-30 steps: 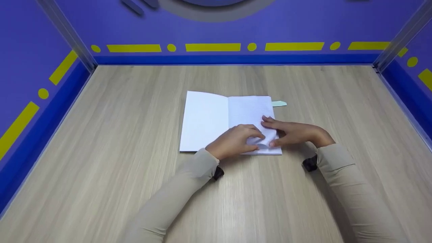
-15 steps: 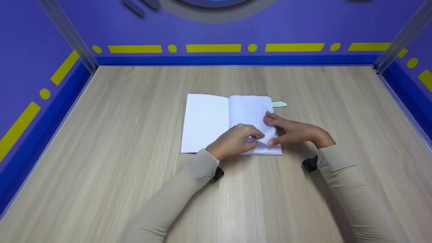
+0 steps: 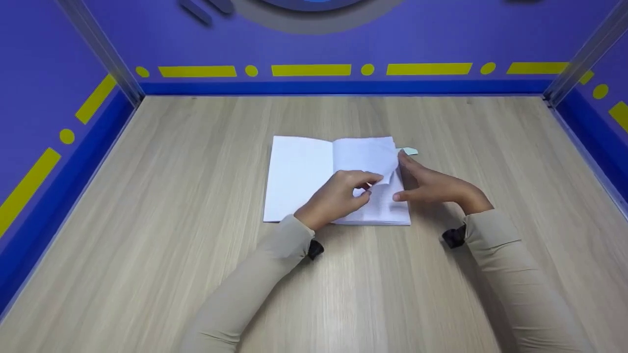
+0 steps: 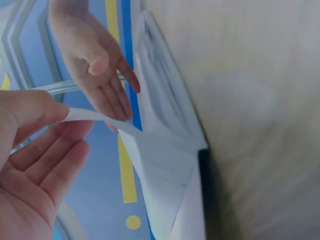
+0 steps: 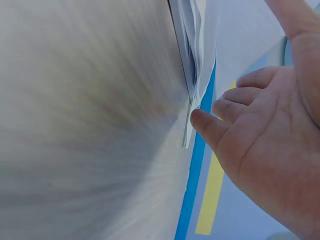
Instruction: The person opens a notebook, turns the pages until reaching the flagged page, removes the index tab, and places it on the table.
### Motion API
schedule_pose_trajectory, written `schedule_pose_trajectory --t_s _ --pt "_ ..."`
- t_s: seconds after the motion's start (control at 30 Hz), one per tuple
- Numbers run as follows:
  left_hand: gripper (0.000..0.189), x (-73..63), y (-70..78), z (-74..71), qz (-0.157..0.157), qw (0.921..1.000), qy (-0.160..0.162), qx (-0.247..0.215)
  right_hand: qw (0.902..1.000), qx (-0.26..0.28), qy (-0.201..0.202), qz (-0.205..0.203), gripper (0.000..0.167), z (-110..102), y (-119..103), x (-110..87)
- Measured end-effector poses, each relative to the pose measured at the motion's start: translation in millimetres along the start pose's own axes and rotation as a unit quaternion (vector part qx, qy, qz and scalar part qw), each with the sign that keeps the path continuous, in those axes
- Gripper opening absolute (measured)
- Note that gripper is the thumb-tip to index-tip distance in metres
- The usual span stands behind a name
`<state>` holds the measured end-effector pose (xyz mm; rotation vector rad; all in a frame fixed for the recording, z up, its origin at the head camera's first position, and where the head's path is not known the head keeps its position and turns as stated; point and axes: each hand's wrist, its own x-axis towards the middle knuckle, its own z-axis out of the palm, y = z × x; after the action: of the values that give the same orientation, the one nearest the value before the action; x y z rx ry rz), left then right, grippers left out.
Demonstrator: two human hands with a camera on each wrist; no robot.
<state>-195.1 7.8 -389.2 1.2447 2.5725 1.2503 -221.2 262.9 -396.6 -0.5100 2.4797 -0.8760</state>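
Observation:
An open notebook [image 3: 299,181] with white pages lies in the middle of the head view. My left hand [image 3: 336,196] pinches the lower right corner of a right-hand page [image 3: 365,152] and holds it lifted and bent. The left wrist view shows the page edge between that hand's thumb and fingers [image 4: 72,132]. Over the notebook's right edge, my right hand [image 3: 434,186] is spread with fingers extended and thumb apart. In the right wrist view its palm [image 5: 265,140] faces the page edges, with a fingertip right at the upper corner.
A pale green tab [image 3: 408,151] sticks out from the notebook's upper right side. The wooden table [image 3: 196,196] is bounded by purple-blue walls [image 3: 314,49] with yellow markings. Black wrist cameras [image 3: 454,237] hang under both sleeves.
My left hand has raised the page corner and moved slightly up. The right hand has slid off the page to the notebook's right edge, its fingers straightening.

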Motion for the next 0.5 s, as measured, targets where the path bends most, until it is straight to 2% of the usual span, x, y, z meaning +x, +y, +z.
schedule_pose_trajectory --t_s 0.3,0.5 --pt "0.033 -1.5 3.4 -12.0 0.003 0.9968 0.075 -0.026 1.0000 -0.006 -0.001 0.000 0.108 2.5 0.5 -0.3" --pt "0.031 -4.8 3.8 -23.4 0.002 0.9928 0.112 -0.040 0.9999 0.002 -0.013 -0.009 0.105 5.2 3.2 1.3"
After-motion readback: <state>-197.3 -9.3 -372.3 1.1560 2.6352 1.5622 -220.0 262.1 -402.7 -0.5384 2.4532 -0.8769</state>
